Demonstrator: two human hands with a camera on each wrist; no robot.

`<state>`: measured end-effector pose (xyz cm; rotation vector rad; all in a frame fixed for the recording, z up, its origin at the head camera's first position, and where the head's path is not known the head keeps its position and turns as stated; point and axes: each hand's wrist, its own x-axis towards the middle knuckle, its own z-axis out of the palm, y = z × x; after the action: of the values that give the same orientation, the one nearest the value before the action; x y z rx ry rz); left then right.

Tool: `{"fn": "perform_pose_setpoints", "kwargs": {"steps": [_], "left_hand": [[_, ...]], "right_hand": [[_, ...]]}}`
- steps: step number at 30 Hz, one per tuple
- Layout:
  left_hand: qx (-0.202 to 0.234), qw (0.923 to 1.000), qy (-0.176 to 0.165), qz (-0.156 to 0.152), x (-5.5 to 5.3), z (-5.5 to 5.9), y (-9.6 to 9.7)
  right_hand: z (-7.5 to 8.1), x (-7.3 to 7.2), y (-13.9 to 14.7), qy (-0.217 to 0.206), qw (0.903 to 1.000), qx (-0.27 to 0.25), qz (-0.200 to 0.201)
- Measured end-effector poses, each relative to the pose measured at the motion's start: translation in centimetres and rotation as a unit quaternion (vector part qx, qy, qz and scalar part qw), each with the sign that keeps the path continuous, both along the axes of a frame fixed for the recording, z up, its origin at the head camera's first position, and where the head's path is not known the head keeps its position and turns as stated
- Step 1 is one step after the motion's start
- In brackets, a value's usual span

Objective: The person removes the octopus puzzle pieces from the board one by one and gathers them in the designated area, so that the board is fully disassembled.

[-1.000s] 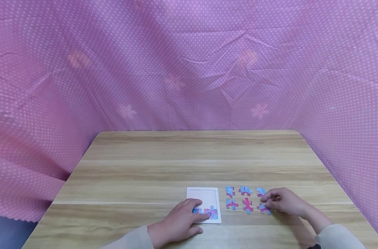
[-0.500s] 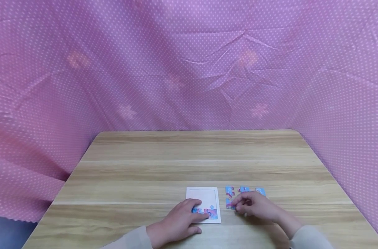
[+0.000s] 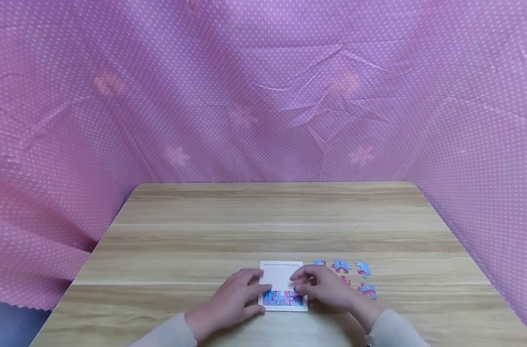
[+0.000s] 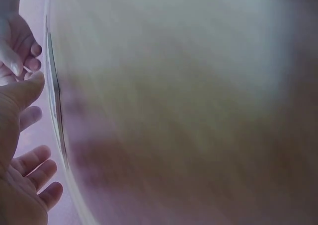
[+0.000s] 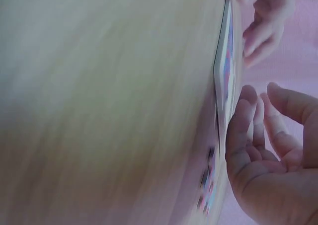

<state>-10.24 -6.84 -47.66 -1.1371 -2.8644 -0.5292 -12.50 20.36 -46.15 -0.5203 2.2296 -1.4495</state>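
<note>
A square white puzzle tray (image 3: 282, 273) lies at the table's front, with a row of joined blue and pink jigsaw pieces (image 3: 283, 298) along its near edge. My left hand (image 3: 235, 299) rests at the tray's left side, fingers spread, one fingertip over the row's left end. Over the tray's right edge hovers my right hand (image 3: 324, 286), its thumb close to the row's right-hand knob. The right wrist view shows that right hand (image 5: 273, 145) with loosely bent fingers, a gap between the tips and no piece visible there. In the left wrist view the left hand (image 4: 25, 150) has separated fingers.
Right of the tray lie loose jigsaw pieces, among them a top-middle piece (image 3: 342, 265), a top-right one (image 3: 363, 268) and a lower-right one (image 3: 367, 290). My right hand partly covers others. The wooden table (image 3: 203, 231) stands before a pink dotted curtain (image 3: 263, 96).
My right hand has moved left from the far-right pieces, across the loose pieces, to the tray's right edge. My left hand has drawn back left, uncovering more of the joined row.
</note>
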Motion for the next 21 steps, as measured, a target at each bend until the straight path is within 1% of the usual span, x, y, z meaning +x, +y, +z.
{"fn": "perform_pose_setpoints", "kwargs": {"steps": [3,5,7,11,14,21], "left_hand": [[0.0,0.9999,0.006,0.01,-0.2,-0.1,-0.5],[0.0,0.9998,0.011,0.014,-0.4,-0.1,-0.8],[0.001,0.9997,0.019,0.016,-0.5,-0.1,-0.9],[0.002,0.9995,0.029,0.014,-0.7,-0.2,-1.2],[0.003,0.9997,0.022,0.012,-0.8,-0.1,-1.3],[-0.005,0.9999,-0.011,-0.002,-0.8,0.1,-1.3]], "right_hand": [[0.1,0.4,-1.2,0.01,0.9999,0.006,-0.007],[0.2,0.7,-2.0,0.025,0.9996,0.012,-0.011],[0.2,1.0,-2.8,0.036,0.9991,0.017,-0.015],[0.1,1.7,-4.0,0.043,0.9988,0.014,-0.018],[0.0,2.1,-4.7,0.048,0.9986,0.017,-0.016],[-0.3,2.7,-5.3,0.074,0.9962,0.043,-0.013]]}}
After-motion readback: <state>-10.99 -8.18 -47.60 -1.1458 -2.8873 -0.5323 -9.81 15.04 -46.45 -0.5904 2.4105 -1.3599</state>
